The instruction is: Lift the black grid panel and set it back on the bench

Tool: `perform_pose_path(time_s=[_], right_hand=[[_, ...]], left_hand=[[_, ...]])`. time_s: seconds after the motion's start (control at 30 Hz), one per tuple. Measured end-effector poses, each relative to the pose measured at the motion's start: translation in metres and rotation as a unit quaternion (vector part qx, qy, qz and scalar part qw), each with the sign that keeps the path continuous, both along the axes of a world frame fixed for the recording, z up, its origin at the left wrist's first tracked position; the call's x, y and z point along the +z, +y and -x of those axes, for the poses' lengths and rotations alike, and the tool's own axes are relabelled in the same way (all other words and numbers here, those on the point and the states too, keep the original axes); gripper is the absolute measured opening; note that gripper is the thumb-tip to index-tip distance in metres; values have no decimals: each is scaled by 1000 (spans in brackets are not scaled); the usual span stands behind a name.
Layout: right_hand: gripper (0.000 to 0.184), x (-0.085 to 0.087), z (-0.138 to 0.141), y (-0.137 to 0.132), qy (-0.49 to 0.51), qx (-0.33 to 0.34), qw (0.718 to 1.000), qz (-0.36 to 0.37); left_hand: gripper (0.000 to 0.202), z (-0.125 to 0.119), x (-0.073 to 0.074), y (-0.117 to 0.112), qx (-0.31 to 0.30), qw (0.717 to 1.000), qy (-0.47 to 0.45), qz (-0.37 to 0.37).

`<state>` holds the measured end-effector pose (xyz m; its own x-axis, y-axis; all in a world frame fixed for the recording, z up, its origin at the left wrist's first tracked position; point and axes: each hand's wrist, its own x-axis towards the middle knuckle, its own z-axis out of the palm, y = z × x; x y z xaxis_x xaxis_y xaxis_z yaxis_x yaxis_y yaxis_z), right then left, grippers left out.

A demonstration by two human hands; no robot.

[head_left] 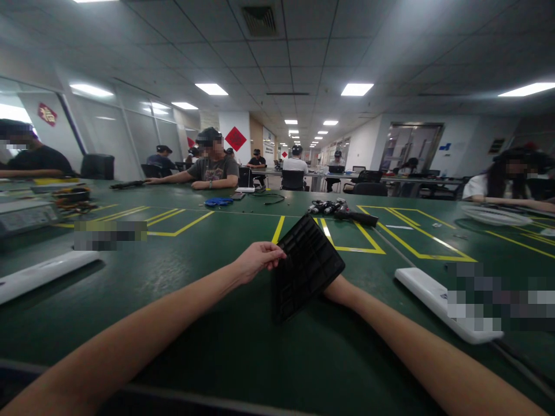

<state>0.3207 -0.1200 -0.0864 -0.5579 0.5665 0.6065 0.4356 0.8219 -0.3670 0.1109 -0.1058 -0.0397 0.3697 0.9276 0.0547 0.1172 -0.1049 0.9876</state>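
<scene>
A black compartment tray (309,266), tilted well off the table, is held up in front of me. My right hand (337,289) supports it from behind at its lower right side; the tray hides most of those fingers. At the tray's left edge is my left hand (260,259), its thumb and fingertips pressed together in a pinch. Whatever lies between those fingertips is too small or too hidden to make out. The tray's compartments face partly toward me, and their contents are too dark to tell.
Below lies a green table (195,312) with yellow tape outlines. White power strips (446,306) flank me on both sides. Beyond the tray are a black-handled tool (355,216) and blue cable (219,201). A co-worker (212,164) sits across the table.
</scene>
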Motion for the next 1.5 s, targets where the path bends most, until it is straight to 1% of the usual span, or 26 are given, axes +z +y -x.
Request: perform_pose_path(time_s=[0.27,0.37,0.5,0.67,0.8,0.87,0.93,1.0,1.07,1.13,1.2,1.33,1.4,1.5], right_hand=[[39,0,-3,2,4,2,1000,8],[39,0,-1,2,7,9,1000,19],[40,-1,1,3,33,25,998,44],[41,2,0,-1,24,1,999,23],[39,2,-1,-3,13,-10,1000,6],[39,0,-2,-2,9,-9,1000,6],[40,-3,-2,0,9,-12,1000,10],[40,-4,-3,1,9,-19,1000,11],[40,-4,-3,1,8,-23,1000,10],[40,-3,-3,0,1,-19,1000,8],[40,-2,-2,0,-5,-15,1000,11],[41,-3,-1,0,-10,-18,1000,9],[42,-5,-1,1,-13,-17,1000,8],[43,-8,-1,3,-10,-16,1000,11]], left_hand=[[25,-13,-11,2,27,999,-16,-6],[27,-18,-13,1,34,999,-12,-1],[32,-23,-13,-3,58,998,-8,7],[34,-25,-14,-6,64,997,-22,27],[33,-28,-19,-8,84,996,-32,17],[30,-28,-22,-9,97,995,-22,-3],[27,-27,-25,-10,113,992,-2,-52],[23,-24,-26,-10,115,983,26,-142],[21,-19,-26,-10,94,966,57,-233],[17,-14,-26,-10,70,952,88,-283],[18,-12,-27,-9,79,946,120,-292],[25,-13,-30,-7,125,942,165,-263],[26,-15,-33,-6,120,946,168,-249],[21,-16,-35,-6,83,952,164,-243]])
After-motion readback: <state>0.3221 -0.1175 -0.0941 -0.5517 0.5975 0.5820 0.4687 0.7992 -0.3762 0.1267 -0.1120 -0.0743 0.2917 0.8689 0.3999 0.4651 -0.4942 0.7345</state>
